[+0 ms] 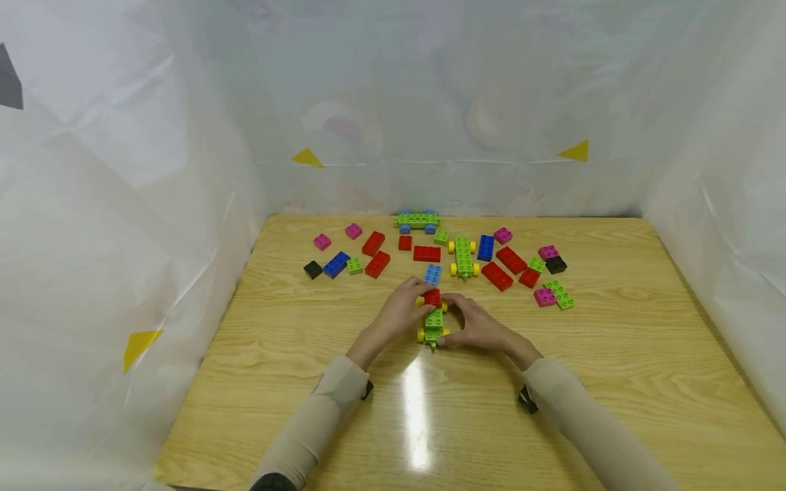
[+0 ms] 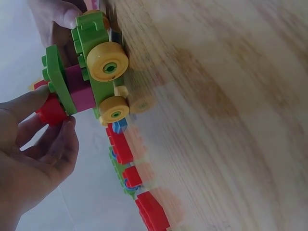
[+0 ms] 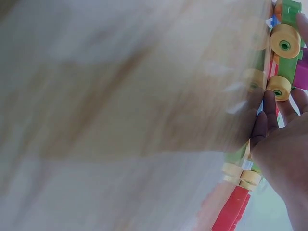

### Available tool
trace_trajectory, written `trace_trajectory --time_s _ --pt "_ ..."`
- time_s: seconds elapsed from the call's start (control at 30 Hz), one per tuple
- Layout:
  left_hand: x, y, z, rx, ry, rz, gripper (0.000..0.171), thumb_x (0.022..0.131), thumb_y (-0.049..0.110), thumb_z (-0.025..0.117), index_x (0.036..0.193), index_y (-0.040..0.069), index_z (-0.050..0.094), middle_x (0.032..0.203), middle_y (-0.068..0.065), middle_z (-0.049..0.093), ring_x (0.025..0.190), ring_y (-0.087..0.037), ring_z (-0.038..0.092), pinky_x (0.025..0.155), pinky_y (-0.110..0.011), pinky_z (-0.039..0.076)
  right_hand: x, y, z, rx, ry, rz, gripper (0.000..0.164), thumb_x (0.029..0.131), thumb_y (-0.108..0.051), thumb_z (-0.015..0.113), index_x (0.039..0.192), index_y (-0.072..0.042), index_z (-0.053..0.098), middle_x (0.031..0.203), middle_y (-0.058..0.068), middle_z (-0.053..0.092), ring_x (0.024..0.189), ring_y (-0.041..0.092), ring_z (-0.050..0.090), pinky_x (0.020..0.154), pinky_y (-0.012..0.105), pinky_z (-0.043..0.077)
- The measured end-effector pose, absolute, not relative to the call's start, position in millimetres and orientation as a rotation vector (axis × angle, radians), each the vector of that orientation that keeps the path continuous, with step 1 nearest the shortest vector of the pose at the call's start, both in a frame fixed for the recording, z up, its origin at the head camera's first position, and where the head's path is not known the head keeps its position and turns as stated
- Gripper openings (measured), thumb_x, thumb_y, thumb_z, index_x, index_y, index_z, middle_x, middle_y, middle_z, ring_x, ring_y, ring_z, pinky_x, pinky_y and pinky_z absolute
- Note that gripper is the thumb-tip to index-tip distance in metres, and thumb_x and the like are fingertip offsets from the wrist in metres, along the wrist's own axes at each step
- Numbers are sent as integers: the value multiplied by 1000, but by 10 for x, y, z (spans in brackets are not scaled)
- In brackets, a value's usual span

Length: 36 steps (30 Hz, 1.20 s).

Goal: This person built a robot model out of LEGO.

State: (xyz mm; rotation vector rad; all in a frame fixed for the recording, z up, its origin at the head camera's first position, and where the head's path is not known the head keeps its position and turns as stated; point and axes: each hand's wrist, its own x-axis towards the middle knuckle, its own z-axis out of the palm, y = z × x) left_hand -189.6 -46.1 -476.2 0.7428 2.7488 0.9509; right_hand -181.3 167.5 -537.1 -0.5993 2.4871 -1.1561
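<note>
A green toy car base (image 1: pixel 432 339) with yellow wheels stands on the table in front of the person. In the left wrist view a magenta brick (image 2: pixel 81 89) sits on that base, with a green brick (image 2: pixel 61 79) above it. A red brick (image 2: pixel 52 109) is at the top of the stack, pinched between thumb and fingers of the left hand (image 1: pixel 402 308). The right hand (image 1: pixel 482 327) holds the car base from the right side, its thumb at the near end and its fingers by the far wheels. Just beyond the car lies a light blue brick (image 1: pixel 432 275).
A second green base with yellow wheels (image 1: pixel 463 257) and one with blue wheels (image 1: pixel 417 221) stand farther back. Loose bricks lie to both sides, among them red bricks (image 1: pixel 497 276), a blue brick (image 1: pixel 336 264) and a black brick (image 1: pixel 313 269). White sheeting (image 1: pixel 430 136) encloses the table.
</note>
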Motion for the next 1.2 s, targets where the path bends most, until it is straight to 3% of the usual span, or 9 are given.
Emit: trace_trajectory --time_s 0.47,1.2 --pt "-1950 -486 -4690 861 2720 856 39 93 17 65 130 5 60 112 -7 55 103 -25 57 88 -30 47 -1820 1674 -5328 -615 2487 -1157 89 74 -50 79 145 -19 36 150 6 35 138 30 29 109 56 26" --pt "-1990 -467 -4636 895 2689 764 35 93 15 65 126 6 62 115 -6 56 106 -19 56 93 -30 47 -1827 1674 -5365 -626 2471 -1185 88 73 -50 80 144 -20 37 148 4 37 136 27 31 110 53 26"
